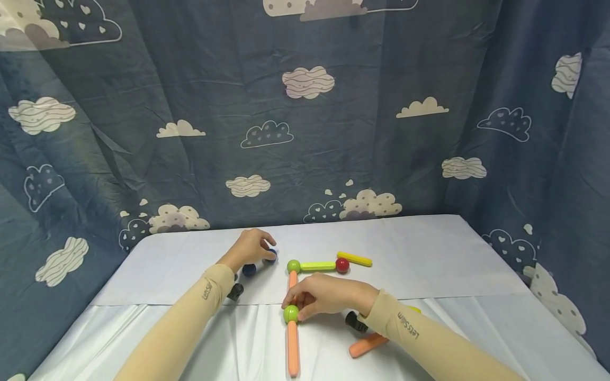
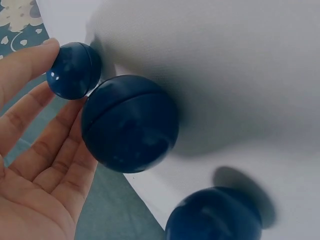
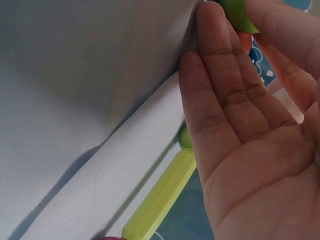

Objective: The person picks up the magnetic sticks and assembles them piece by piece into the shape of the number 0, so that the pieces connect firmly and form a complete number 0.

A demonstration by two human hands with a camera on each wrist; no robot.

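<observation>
Right hand: the right hand (image 1: 329, 297) rests on the white table (image 1: 429, 264), fingers curled round a green ball (image 1: 290, 314), pinching it at the fingertips; in the right wrist view that ball (image 3: 235, 14) sits at the top edge between the fingers (image 3: 220, 75).
Left hand: the left hand (image 1: 250, 246) lies farther back and to the left, fingertips touching a small blue ball (image 1: 270, 256); in the left wrist view the fingers (image 2: 30, 65) are nearly straight, one tip on the far blue ball (image 2: 74, 70), not closed round anything.
Blue balls: three show in the left wrist view, the far one touching a nearer second blue ball (image 2: 130, 124), a third blue ball (image 2: 215, 215) apart from them at the lower edge; all lie on the table.
Green ball: it sits between two orange sticks in one line, the lower orange stick (image 1: 293, 349) running toward the camera, the upper orange stick (image 1: 293, 279) running away to another green ball (image 1: 293, 265).
Corner: from that far green ball a lime stick (image 1: 317, 266) runs right to a red ball (image 1: 342, 265); the lime stick (image 3: 160, 200) also shows in the right wrist view.
Loose pieces: a yellow stick (image 1: 354, 259) lies just beyond the red ball, and a spare orange stick (image 1: 368, 345) lies under the right forearm.
Backdrop: a blue curtain (image 1: 305, 116) printed with clouds hangs behind the table.
</observation>
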